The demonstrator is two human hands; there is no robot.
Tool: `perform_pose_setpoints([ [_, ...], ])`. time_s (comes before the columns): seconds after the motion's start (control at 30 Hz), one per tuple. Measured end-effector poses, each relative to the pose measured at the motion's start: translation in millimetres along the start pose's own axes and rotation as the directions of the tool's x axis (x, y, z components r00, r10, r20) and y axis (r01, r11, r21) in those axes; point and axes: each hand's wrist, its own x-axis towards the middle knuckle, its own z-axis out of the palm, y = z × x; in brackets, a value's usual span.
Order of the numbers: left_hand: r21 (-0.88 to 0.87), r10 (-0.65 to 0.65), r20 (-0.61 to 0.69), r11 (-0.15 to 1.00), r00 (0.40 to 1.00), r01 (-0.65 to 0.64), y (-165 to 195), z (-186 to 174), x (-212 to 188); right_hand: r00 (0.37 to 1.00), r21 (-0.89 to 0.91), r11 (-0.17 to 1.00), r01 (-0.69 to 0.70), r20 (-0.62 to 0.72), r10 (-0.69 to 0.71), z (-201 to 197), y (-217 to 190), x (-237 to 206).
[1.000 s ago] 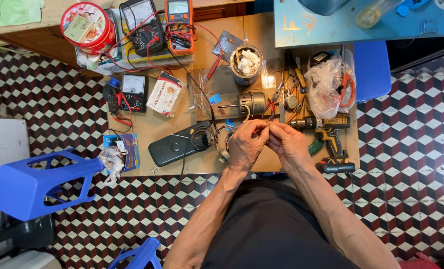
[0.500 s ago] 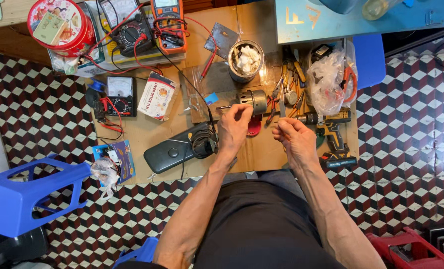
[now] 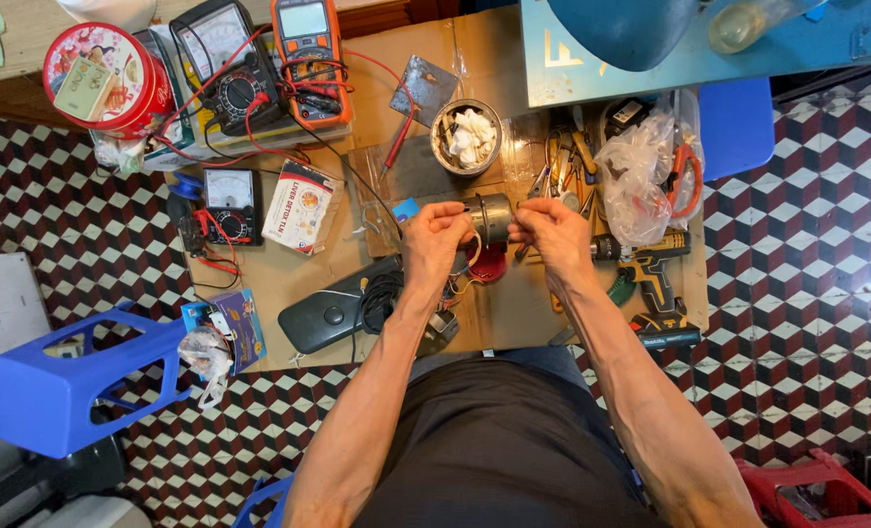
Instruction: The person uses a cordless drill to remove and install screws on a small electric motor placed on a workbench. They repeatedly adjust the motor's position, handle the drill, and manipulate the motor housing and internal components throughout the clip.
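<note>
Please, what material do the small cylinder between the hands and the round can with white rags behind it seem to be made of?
The small cylinder, touched by the left hand and right hand, looks like dull grey metal: a faint sheen, no paint. The round can also seems metal, with a thin, worn silvery rim; the white rags inside look like soft crumpled cloth, possibly paper.

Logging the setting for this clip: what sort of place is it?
Probably a small electrical repair bench. Several multimeters with red leads sit at the back, hand tools and a cordless drill lie to the right, and the left hand and right hand hold a small motor.
</note>
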Motion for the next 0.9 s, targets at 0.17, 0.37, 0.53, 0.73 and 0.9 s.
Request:
perform_pose_setpoints([
  [0.17,-0.051,-0.067,-0.043,0.997,0.997,0.065,-14.4,8.7,33.2,0.998,-0.172,0.985,0.014,0.063,-0.004,10.0,0.3,42.9],
  [0.37,0.22,0.053,-0.114,0.975,0.992,-0.027,-19.9,25.4,40.7,0.957,-0.591,0.753,0.289,0.177,-0.229,15.4,6.3,56.6],
  [0.53,0.359,0.083,-0.136,0.933,0.987,-0.029,-24.1,30.5,47.6,0.923,-0.627,0.677,0.385,0.248,-0.296,22.0,14.4,64.0],
  [0.73,0.312,0.079,-0.263,0.95,0.962,0.007,-29.6,37.7,50.8,0.962,-0.577,0.771,0.268,0.199,-0.186,20.8,20.9,64.5],
  [0.9,0.335,0.006,-0.299,0.937,0.954,0.099,-28.8,41.9,48.6,0.959,-0.519,0.809,0.277,0.197,-0.202,20.4,27.1,66.2],
])
